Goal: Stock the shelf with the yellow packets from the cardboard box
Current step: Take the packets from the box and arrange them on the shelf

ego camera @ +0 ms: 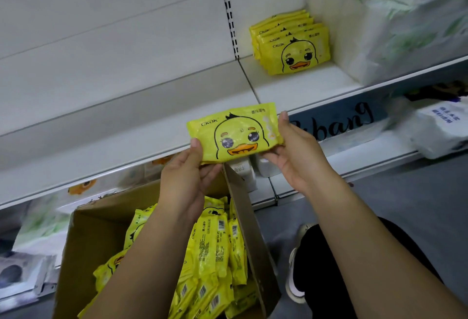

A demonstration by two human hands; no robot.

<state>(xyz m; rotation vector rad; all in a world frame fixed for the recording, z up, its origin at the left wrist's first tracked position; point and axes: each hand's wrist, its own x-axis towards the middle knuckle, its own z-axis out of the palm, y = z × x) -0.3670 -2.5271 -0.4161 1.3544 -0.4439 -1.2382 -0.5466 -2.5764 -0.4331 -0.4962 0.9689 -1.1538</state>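
I see both bare forearms reaching up and forward, side by side. My left hand (186, 179) pinches the lower left corner of a yellow packet (235, 133), thumb on its face. My right hand (296, 156) grips its right end, thumb upright along the edge, fingers underneath.
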